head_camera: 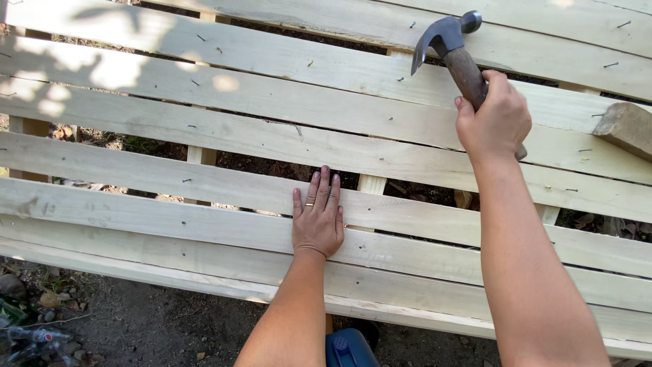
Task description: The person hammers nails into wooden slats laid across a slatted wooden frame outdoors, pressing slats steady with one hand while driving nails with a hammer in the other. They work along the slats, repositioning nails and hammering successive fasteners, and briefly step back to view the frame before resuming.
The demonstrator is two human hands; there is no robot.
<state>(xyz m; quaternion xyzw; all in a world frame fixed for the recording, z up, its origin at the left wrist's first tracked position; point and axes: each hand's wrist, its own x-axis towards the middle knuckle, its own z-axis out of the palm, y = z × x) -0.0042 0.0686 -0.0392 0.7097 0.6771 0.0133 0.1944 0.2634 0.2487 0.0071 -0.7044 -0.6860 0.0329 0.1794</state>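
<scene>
Both forearms fill the near edge of the view, reaching out over a slatted wooden frame (204, 224) of pale boards laid lengthwise with dark gaps between them. Left hand (318, 219) lies flat, fingers together, pressed on one board just beside a cross support (370, 183); the right hand (494, 121) is wrapped tight round the wooden handle of a claw hammer (449, 51), raised above the boards further out, claw pointing left. Risk, as I judge it: the flat hand sits close to where the hammer could fall, so a glancing swing could catch the fingers (324, 187). Small nails (202, 38) stand proud across several boards and could snag skin or bend under an off-centre hit. Thin boards may split near their ends. Room is generous to the left along the slats; on the right a loose wood block (628, 128) rests on the boards and crowds the swing. Bare dirt ground (156, 326) lies below the near edge.
</scene>
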